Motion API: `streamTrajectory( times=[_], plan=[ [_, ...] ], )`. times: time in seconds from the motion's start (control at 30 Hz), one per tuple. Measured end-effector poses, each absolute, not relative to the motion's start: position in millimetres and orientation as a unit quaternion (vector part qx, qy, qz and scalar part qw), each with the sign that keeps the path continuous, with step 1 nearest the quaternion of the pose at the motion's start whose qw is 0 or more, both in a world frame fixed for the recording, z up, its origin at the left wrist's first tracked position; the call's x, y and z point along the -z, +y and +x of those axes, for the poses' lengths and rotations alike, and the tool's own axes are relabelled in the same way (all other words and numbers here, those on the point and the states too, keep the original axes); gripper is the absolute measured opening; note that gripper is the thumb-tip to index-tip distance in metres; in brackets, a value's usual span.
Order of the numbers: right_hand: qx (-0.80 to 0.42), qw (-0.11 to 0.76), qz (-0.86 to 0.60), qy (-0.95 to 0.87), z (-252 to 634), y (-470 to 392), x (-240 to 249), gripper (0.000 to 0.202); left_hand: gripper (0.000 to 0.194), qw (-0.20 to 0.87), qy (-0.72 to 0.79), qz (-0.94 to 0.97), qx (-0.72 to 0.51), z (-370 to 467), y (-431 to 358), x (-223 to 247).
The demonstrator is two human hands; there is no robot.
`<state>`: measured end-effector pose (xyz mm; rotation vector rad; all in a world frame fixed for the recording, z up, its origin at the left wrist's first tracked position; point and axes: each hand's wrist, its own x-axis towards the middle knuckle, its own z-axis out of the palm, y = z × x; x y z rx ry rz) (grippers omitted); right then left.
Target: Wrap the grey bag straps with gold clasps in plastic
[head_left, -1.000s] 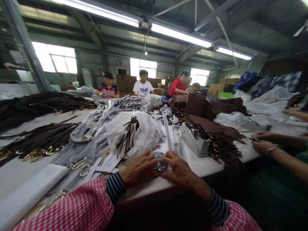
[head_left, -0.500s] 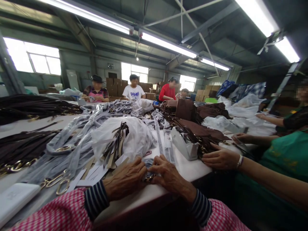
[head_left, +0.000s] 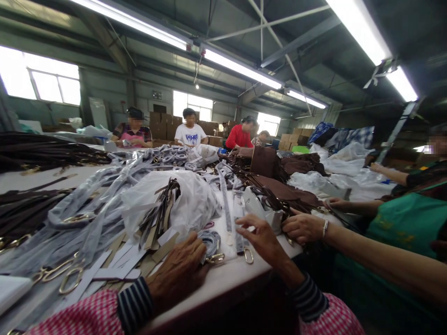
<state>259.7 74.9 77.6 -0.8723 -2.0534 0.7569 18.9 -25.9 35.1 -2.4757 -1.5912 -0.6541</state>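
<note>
Workroom: white-topped table (head_left: 226,277) under strip lights (head_left: 240,69), its surface heaped with straps and brown pieces.
Left hand (head_left: 179,267): at lower centre, fingers close together against the left side of the coil; their undersides are hidden, so whether they pinch it I cannot tell.
Right hand (head_left: 261,237): right of centre, raised, thumb and forefinger spread apart, nothing seen between them.
Coiled strap (head_left: 212,242): just below the centre of the frame, grey under clear wrapping, lying on the table with its gold clasp (head_left: 216,258) towards the near edge.
Handling: probably light and soft, apt to spring loose; the wrapping looks slippery, the clasp hard and the weightier end.
Where to hold: across the rolled layers, I judge, thumb on one side and fingers opposite – the clasp alone would likely let the roll open.
Beside the hands: a flat wrapped strap (head_left: 223,200) right of the coil; pale strips (head_left: 118,260) left of it; a co-worker's hand (head_left: 303,226) near the grey box (head_left: 258,204) at right.
Farther out: a white plastic bag (head_left: 197,195) at centre, dark straps (head_left: 35,204) at left, brown leather pieces (head_left: 286,188) right of centre, people (head_left: 190,132) along the upper middle.
</note>
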Motion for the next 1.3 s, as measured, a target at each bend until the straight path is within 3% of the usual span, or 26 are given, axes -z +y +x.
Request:
streamTrajectory(
  times=[0.13,0.37,0.67,0.87,1.0,1.13,1.2,1.3],
  plan=[
    [-0.297,0.393,-0.395,-0.775,281,88,-79,0.022,0.017,-0.013,-0.555,-0.788,0.267,11,-23,-40],
    [-0.250,0.359,-0.384,-0.813,287,74,-63,0.021,0.033,-0.202,-0.603,-0.611,0.470,-2,-23,-68],
    [-0.140,0.183,-0.414,-0.881,234,47,-65,0.012,0.028,-0.258,-0.573,-0.589,0.508,-3,-26,-69],
    [-0.248,0.243,-0.316,-0.883,248,19,-57,0.014,0.029,-0.303,-0.562,-0.561,0.527,-6,-25,-66],
    [-0.360,0.193,-0.317,-0.856,293,-14,-56,0.012,0.033,-0.377,-0.517,-0.539,0.547,-3,-25,-63],
    [-0.392,0.152,-0.347,-0.838,311,-33,-63,0.017,0.034,-0.435,-0.450,-0.543,0.560,4,-26,-64],
    [-0.385,0.144,-0.346,-0.843,308,-36,-64,0.022,0.033,-0.416,-0.467,-0.567,0.536,6,-27,-65],
    [-0.361,0.159,-0.336,-0.855,299,-38,-60,0.021,0.023,-0.247,-0.540,-0.661,0.459,8,-29,-62]
  ],
)
